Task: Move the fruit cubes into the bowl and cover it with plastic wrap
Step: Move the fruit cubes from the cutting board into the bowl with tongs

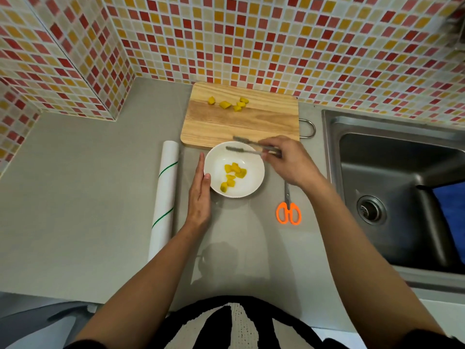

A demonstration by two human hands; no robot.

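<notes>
roughly half done: several fruit cubes (234,176) in bowl (255,170), others (230,104) left on cutting board (239,122). right hand (289,161) grasps tongs (247,147), tips apart and bare, above bowl rim. left hand (200,195) flat, fingers straight, steadying bowl side. plastic wrap roll (163,197) beside bowl, unused; covering remains.

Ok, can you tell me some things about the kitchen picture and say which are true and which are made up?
1. All the fruit cubes are already in the bowl. False: some cubes still lie on the cutting board.
2. The right hand holds tongs over the bowl. True.
3. The scissors have blue handles. False: they are orange.
4. The left hand rests flat against the bowl's side. True.
5. The plastic wrap roll lies inside the sink. False: it lies on the counter, left of the bowl.
</notes>
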